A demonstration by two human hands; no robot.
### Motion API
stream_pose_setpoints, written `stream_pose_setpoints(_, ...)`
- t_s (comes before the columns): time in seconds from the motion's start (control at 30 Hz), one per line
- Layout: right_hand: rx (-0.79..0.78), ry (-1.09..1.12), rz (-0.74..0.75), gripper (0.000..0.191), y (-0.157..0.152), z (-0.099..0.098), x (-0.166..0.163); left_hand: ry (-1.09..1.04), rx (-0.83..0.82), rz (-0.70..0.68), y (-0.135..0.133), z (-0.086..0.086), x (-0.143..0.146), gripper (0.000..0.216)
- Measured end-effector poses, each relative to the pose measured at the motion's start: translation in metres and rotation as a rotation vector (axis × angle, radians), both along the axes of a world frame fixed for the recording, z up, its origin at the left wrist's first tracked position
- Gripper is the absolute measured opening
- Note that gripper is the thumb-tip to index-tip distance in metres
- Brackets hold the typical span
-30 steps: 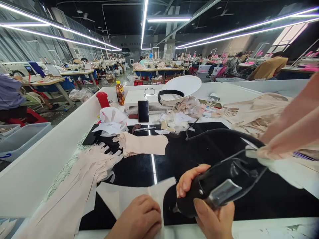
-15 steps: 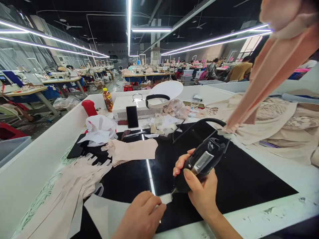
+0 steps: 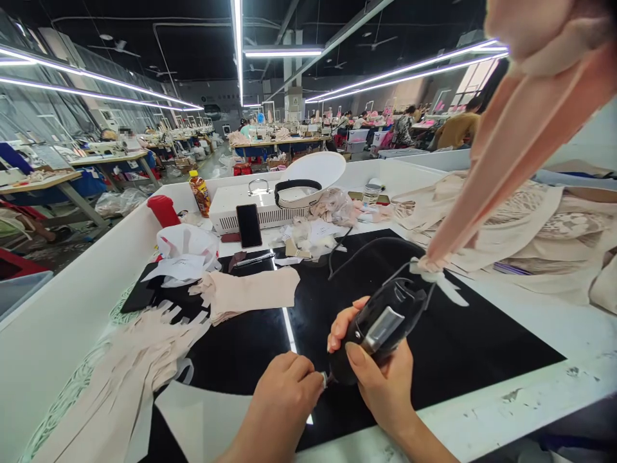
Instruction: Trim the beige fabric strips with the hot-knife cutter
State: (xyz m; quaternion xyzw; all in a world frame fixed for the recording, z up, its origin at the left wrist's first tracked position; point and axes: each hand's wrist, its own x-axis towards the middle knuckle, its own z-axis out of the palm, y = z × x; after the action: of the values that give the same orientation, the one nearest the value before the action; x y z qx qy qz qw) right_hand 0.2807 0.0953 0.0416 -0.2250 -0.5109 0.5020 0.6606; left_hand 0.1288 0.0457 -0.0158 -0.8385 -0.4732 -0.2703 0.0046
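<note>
My right hand (image 3: 383,379) is wrapped round a black hand-held power tool (image 3: 380,321) with a metal clip, tip down on the black table mat (image 3: 463,347). A black cord (image 3: 371,247) loops from the tool, which hangs by a tie from a pink fabric strap (image 3: 501,154) above. My left hand (image 3: 284,402) is closed in a pinch right at the tool's tip, pressing on a white cut piece (image 3: 212,421) at the mat's front edge. What the fingers pinch is hidden.
Piles of beige cut fabric lie at the left (image 3: 120,373) and mid-table (image 3: 250,290). A white box (image 3: 241,206), phone (image 3: 249,225), red cup (image 3: 162,210), bottle (image 3: 199,191) and white bowl (image 3: 313,168) stand behind. Lace fabric (image 3: 530,225) covers the right. Other workers sit at far tables.
The view pulled back and tilted. The tool and my right hand drew toward the front edge, tip now meeting my left fingers. The white piece's flap is no longer showing beside the tool.
</note>
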Motion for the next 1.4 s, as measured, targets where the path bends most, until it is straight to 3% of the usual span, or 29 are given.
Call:
stream_pose_setpoints(0.7, 0.003, 0.006, 0.013, 0.03, 0.0, -0.004, 0.0, -0.012, 0.02, 0.064, -0.003, -0.005, 0.002, 0.026)
stream_pose_setpoints(1.0, -0.004, 0.016, 0.009, 0.031, 0.001, -0.002, -0.002, -0.004, 0.117, 0.06, -0.001, -0.006, -0.001, 0.025)
stream_pose_setpoints(1.23, 0.008, 0.018, 0.005, 0.031, 0.0, -0.001, -0.001, 0.109, 0.294, 0.121, 0.007, -0.017, 0.006, 0.033)
stream_pose_setpoints(1.4, 0.015, 0.012, 0.014, 0.027, 0.0, 0.0, -0.002, 0.129, 0.279, 0.128, 0.006, -0.012, 0.007, 0.03)
